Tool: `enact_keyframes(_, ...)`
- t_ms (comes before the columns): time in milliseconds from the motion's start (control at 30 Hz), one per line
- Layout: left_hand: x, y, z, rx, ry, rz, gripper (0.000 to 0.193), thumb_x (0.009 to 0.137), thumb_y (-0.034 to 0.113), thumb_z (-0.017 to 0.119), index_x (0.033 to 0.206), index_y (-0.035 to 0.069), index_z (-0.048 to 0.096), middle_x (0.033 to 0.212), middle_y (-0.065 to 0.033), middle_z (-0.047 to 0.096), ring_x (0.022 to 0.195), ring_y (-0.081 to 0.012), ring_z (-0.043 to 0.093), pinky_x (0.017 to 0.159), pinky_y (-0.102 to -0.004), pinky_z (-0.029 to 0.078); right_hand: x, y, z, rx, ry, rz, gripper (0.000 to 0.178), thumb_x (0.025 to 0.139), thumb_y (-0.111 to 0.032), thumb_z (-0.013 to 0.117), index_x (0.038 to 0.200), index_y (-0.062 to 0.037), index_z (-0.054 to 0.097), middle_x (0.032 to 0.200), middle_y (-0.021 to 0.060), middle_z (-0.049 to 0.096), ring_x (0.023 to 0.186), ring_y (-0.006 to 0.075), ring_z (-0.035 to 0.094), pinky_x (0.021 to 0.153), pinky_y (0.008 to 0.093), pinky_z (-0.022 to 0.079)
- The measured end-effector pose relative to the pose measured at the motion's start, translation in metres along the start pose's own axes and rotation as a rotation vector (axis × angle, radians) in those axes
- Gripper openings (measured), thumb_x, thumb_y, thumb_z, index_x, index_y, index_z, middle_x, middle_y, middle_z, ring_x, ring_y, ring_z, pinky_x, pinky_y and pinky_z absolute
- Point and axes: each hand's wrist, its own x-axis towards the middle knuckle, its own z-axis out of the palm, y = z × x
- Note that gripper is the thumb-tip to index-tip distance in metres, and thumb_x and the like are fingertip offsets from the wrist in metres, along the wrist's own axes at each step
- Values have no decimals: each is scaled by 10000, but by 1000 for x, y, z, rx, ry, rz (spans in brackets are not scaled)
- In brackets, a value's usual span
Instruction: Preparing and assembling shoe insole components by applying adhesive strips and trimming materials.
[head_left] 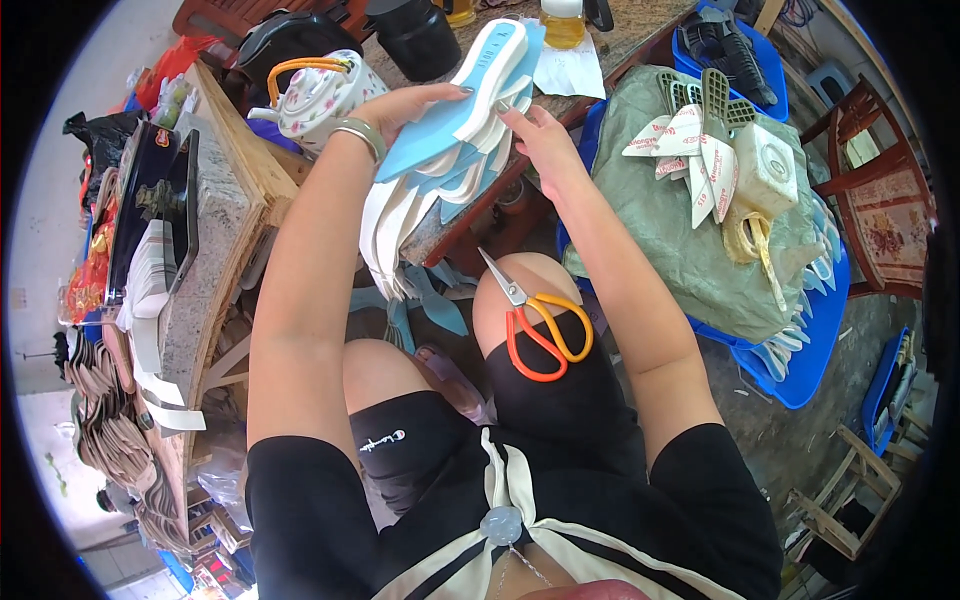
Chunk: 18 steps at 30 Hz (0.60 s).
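Over bench (640, 30) edge, left hand (402, 112) clamps stack of blue-white sole-shaped pieces (488, 65), thumb on top, likely keeping layers together. Right hand (543, 145) narrow at stack's edge; pinch or touch, can't tell. Scissors (517, 298) parked on right thigh (545, 275), presumably for reach.

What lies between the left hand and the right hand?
In the head view, blue and white insole-shaped pieces, bunched together, lie between the left hand and the right hand.
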Motion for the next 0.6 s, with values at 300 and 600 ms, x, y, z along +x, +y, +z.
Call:
enact_keyframes(300,23,-9,3,22,-151,36,597,780,487,681,1184,56,592,1050,-83,661,853,-139,655,760,-268,527,-3,-3,5,382,-101,-50,754,814,-418,698,1344,-31,328,1297,134,468,1183,225,455,1008,422,326)
enact_keyframes(600,23,-7,19,83,-203,157,670,778,483,695,1236,22,531,1169,-95,601,994,-150,610,878,-280,490,-1,1,8,461,-81,-77,818,777,-233,742,1398,-29,250,1342,138,427,1265,237,390,1067,382,270)
